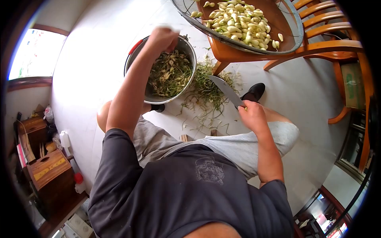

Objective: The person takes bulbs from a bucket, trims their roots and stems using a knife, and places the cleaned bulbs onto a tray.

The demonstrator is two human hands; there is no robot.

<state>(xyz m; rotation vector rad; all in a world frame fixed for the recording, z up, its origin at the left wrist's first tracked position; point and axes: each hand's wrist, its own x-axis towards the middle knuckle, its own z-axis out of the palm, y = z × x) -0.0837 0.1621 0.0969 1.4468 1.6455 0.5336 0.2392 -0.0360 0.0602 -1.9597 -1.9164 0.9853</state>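
Note:
My right hand is wrapped around the handle of a knife, its broad blade pointing up and left above the trimmings. Something small and yellow-green shows beside the thumb. My left hand is raised over the far rim of a metal pot, fingers curled in; what they hold, if anything, is hidden. Inside the pot are many small bulbs with green stalks and roots. Cut stalks and roots lie scattered on the floor between pot and knife.
A wide mesh sieve with a heap of trimmed pale bulbs rests on a wooden chair at the upper right. One chair leg stands beside the trimmings. Shoes and bent knees flank the work area. A wooden cabinet stands left.

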